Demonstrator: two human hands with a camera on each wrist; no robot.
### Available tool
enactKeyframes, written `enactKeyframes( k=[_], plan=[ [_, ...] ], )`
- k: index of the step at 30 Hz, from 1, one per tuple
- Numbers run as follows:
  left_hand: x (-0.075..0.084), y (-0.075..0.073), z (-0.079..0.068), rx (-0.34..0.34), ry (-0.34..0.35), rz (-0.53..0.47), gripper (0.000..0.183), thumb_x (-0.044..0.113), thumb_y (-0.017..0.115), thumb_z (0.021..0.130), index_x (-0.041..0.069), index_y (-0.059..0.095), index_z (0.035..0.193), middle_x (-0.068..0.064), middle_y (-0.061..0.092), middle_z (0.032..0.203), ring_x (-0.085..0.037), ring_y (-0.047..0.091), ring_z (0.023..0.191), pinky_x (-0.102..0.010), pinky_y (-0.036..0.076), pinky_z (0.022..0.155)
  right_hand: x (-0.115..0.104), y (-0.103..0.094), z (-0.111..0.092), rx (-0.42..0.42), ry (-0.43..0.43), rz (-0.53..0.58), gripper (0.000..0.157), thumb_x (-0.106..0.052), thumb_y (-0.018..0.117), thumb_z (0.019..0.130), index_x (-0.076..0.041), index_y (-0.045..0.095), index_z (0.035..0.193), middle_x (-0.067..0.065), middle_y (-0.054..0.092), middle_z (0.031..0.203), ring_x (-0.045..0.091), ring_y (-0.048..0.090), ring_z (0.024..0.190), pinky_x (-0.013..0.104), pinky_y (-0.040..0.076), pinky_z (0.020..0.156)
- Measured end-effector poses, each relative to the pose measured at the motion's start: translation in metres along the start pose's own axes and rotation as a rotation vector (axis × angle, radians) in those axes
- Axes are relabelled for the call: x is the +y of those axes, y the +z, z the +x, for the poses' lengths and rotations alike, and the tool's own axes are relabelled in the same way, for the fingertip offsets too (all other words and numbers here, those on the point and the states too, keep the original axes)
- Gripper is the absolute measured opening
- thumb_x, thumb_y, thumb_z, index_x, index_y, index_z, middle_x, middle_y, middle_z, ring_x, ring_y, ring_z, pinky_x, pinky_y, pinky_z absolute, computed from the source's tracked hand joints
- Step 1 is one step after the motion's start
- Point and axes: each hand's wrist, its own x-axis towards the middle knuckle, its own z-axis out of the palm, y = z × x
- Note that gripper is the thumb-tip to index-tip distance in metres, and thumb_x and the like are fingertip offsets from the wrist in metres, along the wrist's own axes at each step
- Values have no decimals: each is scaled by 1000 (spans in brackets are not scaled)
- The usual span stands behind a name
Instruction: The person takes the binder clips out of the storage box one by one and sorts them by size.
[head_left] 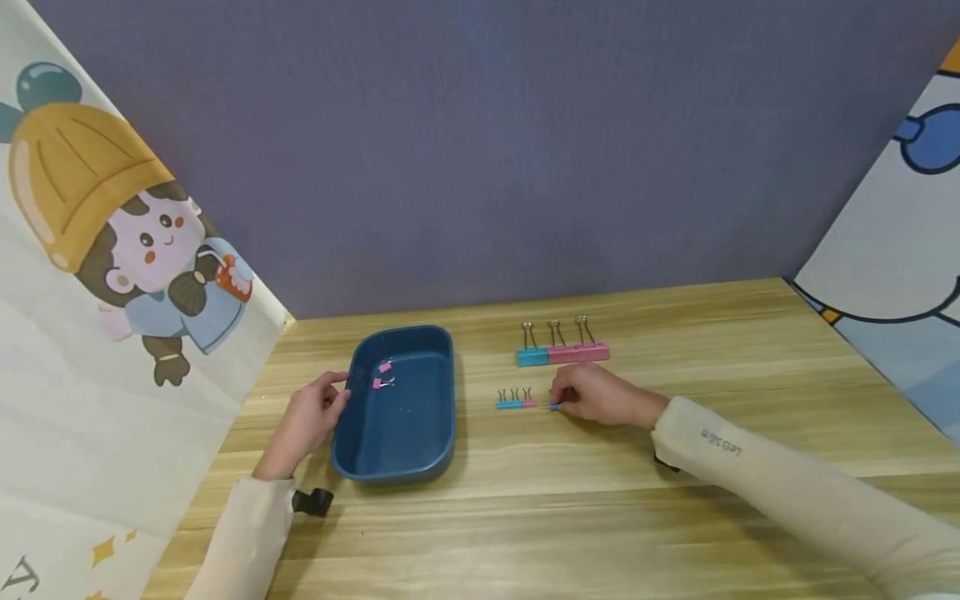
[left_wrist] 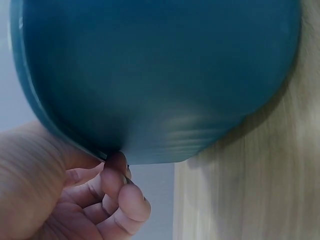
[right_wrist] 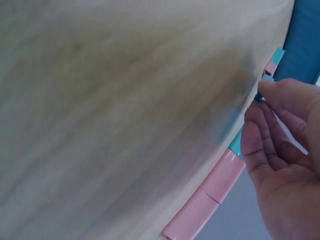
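Observation:
A dark blue tray (head_left: pixel 442 417) lies on the wooden table, with two small pink binder clips (head_left: pixel 382 377) inside. My left hand (head_left: pixel 339 398) grips the tray's left rim; in the left wrist view its curled fingers (left_wrist: pixel 120 187) sit under the tray's edge (left_wrist: pixel 65 140). My right hand (head_left: pixel 558 404) pinches a small blue binder clip (head_left: pixel 553 406) on the table, also seen between the fingertips (right_wrist: pixel 259 96). Just left of it stands a row of three small clips (head_left: pixel 516 402), two blue and one pink.
Behind the right hand stands a row of three large clips (head_left: pixel 562 353), one blue and two pink, the pink ones (right_wrist: pixel 215 187) close in the right wrist view. Cartoon panels (head_left: pixel 112 275) flank the table and a purple wall (head_left: pixel 480 150) closes the back.

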Motion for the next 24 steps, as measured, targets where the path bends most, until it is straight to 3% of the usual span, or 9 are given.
enactKeyframes(
  k=[24],
  plan=[
    [-1,0,-1,2,-2,-3,29,7,57,94,-5,57,121,-1,53,65,-14,45,50,-27,38,46,-5,6,16,-6,43,-19,11,-3,74,80,-11,71,86,-5,60,83,6,56,74,22,49,64]
  ],
)
